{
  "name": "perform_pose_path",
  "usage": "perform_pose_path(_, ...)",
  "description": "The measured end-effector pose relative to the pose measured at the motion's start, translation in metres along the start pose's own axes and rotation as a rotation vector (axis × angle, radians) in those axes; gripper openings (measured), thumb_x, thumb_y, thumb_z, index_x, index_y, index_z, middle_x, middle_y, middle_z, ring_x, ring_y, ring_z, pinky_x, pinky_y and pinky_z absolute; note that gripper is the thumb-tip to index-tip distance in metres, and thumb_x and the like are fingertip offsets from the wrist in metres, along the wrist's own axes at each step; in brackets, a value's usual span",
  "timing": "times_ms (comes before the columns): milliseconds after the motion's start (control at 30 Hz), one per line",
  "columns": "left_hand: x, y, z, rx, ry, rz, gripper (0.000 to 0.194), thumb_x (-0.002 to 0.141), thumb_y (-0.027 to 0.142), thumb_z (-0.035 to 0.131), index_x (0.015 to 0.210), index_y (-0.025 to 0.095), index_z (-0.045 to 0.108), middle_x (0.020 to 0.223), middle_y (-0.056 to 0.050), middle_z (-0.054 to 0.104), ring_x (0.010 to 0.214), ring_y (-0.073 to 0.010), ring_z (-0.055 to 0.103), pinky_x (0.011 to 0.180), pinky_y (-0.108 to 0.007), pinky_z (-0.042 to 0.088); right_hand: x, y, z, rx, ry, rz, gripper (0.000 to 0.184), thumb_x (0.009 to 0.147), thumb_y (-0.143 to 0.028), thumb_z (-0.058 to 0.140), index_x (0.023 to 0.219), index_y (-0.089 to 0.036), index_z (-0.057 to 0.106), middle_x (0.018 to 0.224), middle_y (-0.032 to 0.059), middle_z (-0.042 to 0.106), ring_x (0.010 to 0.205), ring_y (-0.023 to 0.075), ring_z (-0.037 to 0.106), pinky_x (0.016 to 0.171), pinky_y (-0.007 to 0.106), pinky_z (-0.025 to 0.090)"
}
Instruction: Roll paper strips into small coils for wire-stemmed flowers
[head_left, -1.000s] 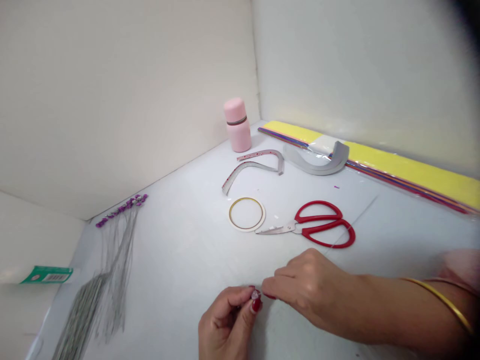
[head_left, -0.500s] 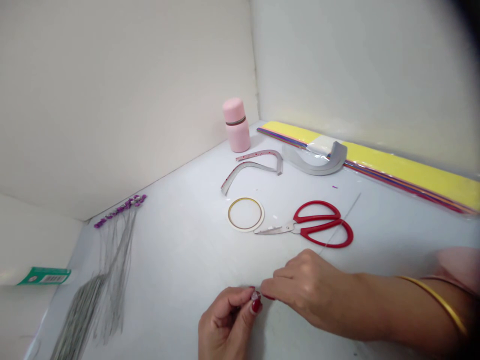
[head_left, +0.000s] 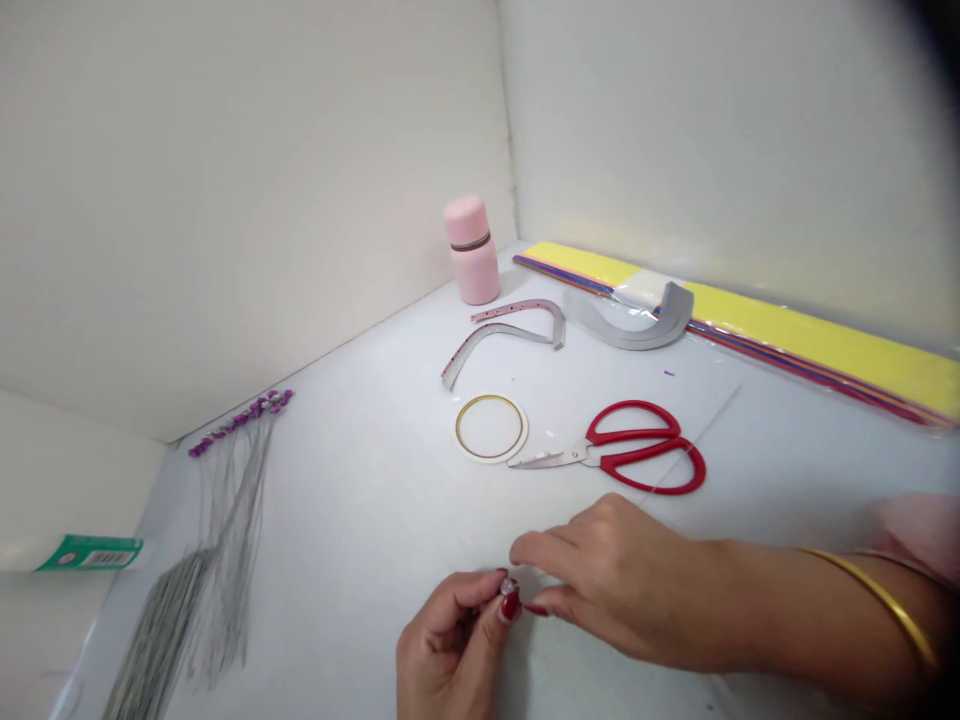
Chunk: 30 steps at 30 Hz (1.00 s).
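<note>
Low in the middle of the view, my left hand (head_left: 450, 640) pinches a small clear bead (head_left: 509, 586) between thumb and fingertips. My right hand (head_left: 607, 575) comes in from the right with a gold bangle on its wrist. Its thumb and forefinger are pinched just beside the bead, on a thin silver wire (head_left: 690, 440) that runs up and right over the red scissors' handle. The two hands' fingertips almost touch.
Red-handled scissors (head_left: 626, 450) lie beyond my right hand, next to a thin tape ring (head_left: 491, 428). Farther back are curled grey strips (head_left: 510, 335), a pink bottle (head_left: 471, 250) and coloured sheets (head_left: 810, 345) along the wall. Bead-tipped wires (head_left: 217, 520) lie at the left.
My right forefinger has lifted and stretched left over the bead. The far end of the wire has swung slightly. My left hand has stayed in place.
</note>
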<state>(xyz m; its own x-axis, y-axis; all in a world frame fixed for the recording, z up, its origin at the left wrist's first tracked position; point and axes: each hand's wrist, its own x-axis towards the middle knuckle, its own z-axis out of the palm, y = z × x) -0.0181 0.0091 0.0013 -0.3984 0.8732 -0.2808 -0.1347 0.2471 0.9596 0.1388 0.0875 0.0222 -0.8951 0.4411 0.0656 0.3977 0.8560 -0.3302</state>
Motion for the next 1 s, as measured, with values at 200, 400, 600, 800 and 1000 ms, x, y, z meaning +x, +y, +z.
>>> perform_pose_path(200,0.0002,-0.0001,-0.0005,0.015,0.008,-0.014,0.019,0.051,0.029,0.076,0.063,0.016,0.070,0.063,-0.006,0.069,0.059,-0.0153,0.062,0.057,-0.020,0.049,-0.0007,0.0008,-0.0031,-0.001,-0.032,-0.027,0.020,0.071,-0.003,0.041,0.082,-0.018,0.046,0.065,-0.0020,0.059,0.051,0.0127,0.050,0.047,0.026,0.021)
perform_pose_path(400,-0.0016,-0.0028,0.0001,-0.006,-0.020,-0.018,0.013,0.054,0.026,0.075,0.062,0.017,0.070,0.064,-0.004,0.069,0.061,-0.0130,0.060,0.058,-0.017,0.047,-0.0017,0.0016,-0.0029,0.002,-0.005,-0.045,0.020,0.070,-0.003,0.041,0.082,-0.019,0.047,0.063,-0.0026,0.058,0.049,0.0122,0.048,0.046,0.026,0.021)
perform_pose_path(600,-0.0015,-0.0027,0.0002,-0.022,-0.042,-0.043,0.013,0.054,0.027,0.075,0.061,0.017,0.069,0.062,-0.004,0.068,0.059,-0.0137,0.060,0.056,-0.019,0.047,-0.0017,0.0027,0.0003,0.039,0.004,-0.056,0.018,0.070,-0.005,0.040,0.079,-0.018,0.049,0.061,-0.0019,0.059,0.048,0.0116,0.047,0.045,0.025,0.022)
perform_pose_path(800,-0.0013,-0.0018,-0.0002,0.009,-0.060,-0.045,0.013,0.055,0.028,0.073,0.060,0.017,0.069,0.062,-0.004,0.068,0.058,-0.0128,0.058,0.056,-0.018,0.045,-0.0006,0.0025,-0.0002,0.057,-0.013,-0.053,0.016,0.072,-0.007,0.040,0.079,-0.018,0.049,0.063,-0.0012,0.059,0.049,0.0119,0.048,0.046,0.025,0.023)
perform_pose_path(1000,-0.0009,-0.0015,-0.0006,-0.021,-0.078,-0.045,0.011,0.056,0.026,0.074,0.061,0.017,0.069,0.061,-0.003,0.067,0.058,-0.0111,0.057,0.056,-0.016,0.044,-0.0005,0.0007,-0.0022,0.074,-0.024,-0.052,0.016,0.072,-0.006,0.039,0.078,-0.017,0.049,0.063,-0.0005,0.060,0.049,0.0118,0.048,0.046,0.025,0.023)
